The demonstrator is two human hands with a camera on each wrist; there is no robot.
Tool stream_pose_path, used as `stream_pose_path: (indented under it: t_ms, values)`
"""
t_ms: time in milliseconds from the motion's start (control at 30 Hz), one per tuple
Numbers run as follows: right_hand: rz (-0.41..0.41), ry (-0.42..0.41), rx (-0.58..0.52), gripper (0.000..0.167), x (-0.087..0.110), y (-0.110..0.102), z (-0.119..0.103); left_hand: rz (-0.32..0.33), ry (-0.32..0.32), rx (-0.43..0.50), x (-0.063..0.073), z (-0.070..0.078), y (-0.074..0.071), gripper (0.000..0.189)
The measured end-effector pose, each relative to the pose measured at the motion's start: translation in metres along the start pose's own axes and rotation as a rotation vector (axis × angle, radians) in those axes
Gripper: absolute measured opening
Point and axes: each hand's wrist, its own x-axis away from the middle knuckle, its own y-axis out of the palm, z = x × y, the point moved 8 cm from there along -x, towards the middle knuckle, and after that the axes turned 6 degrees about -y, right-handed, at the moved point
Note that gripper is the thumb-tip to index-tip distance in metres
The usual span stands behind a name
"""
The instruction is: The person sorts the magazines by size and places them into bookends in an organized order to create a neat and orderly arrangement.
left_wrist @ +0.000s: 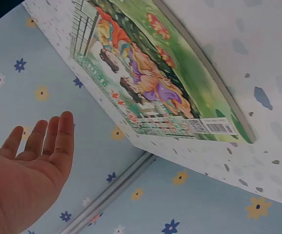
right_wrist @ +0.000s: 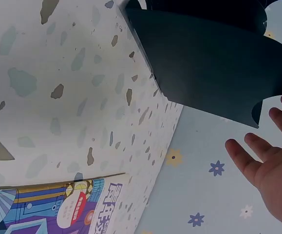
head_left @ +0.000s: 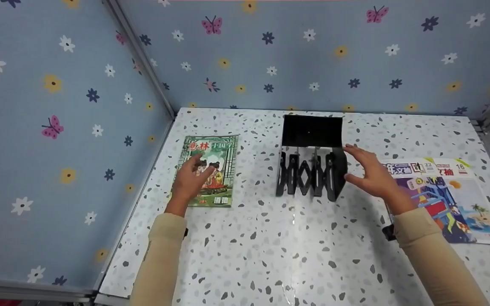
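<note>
- The black rack stands at the far middle of the table, between the green magazine on the left and the overlapping magazines on the right.
- The right hand holds nothing, fingers spread beside the rack's right side; whether they touch it, I cannot tell. A sideways push there could probably skew or tip the rack, since its slatted middle looks jointed.
- The left hand is above the green magazine, its fingers loosely extended, gripping nothing. Lying flat, that magazine may slide or bend if pressed instead of lifted.
- The right forearm, reaching over the overlapping magazines, could drag them if lowered.
</note>
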Motion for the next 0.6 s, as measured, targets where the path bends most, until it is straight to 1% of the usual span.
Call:
stream_pose_path:
  t_ms: [100,167,300,433,533,600]
  values:
    - [-0.002,0.003,-0.011,0.072,-0.002,0.003,0.001,0.015,-0.036,-0.021,-0.002,-0.013,-0.007,0.076]
    - [-0.009,0.003,-0.022,0.073,-0.003,0.004,0.002,0.029,-0.059,-0.042,-0.004,-0.022,-0.008,0.077]
    - [-0.025,0.002,-0.059,0.073,-0.004,0.008,0.003,0.061,-0.104,-0.043,-0.006,-0.039,-0.011,0.077]
    - [-0.024,-0.001,-0.091,0.074,-0.004,0.011,0.003,0.080,-0.171,-0.072,-0.006,-0.056,-0.013,0.085]
    - [-0.009,-0.015,-0.100,0.075,-0.004,0.012,0.003,0.086,-0.199,-0.109,-0.007,-0.067,-0.012,0.090]
    - [0.004,-0.021,-0.109,0.076,-0.002,0.012,0.004,0.088,-0.209,-0.115,-0.009,-0.073,-0.011,0.091]
